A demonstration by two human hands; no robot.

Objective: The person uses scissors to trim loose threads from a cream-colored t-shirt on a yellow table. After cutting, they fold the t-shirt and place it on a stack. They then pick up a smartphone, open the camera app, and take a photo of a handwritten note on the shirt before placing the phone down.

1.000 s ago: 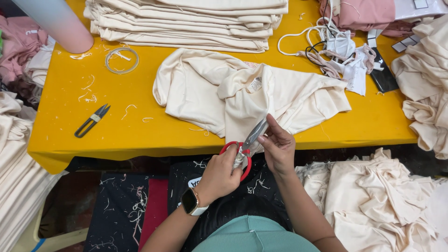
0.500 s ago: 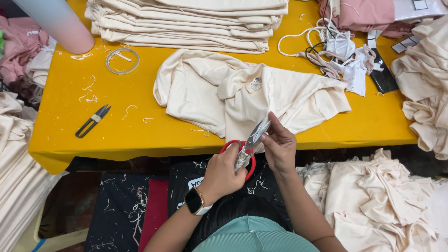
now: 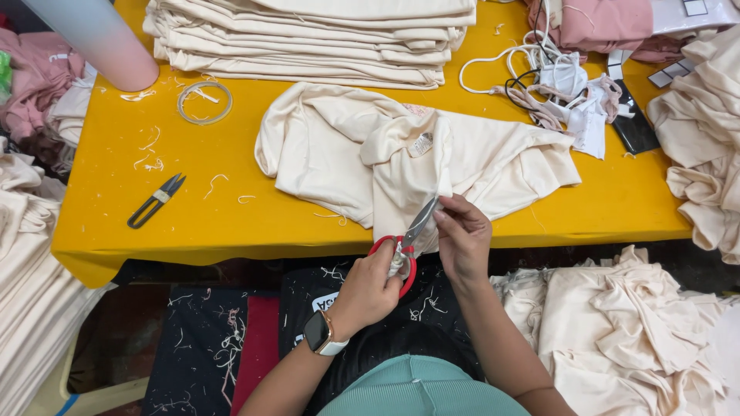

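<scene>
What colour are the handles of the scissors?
Red, seen in the head view: scissors.

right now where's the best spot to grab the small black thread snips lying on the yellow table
Grip the small black thread snips by the looped black handle end at lower left, coming from the table's near edge. They lie flat and diagonal on the yellow table, pointed blades aimed up-right, away from that edge, with bare tabletop around the handle.

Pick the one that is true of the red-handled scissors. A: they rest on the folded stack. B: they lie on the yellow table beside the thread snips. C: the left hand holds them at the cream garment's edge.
C: the left hand grips the scissors at the garment.
</scene>
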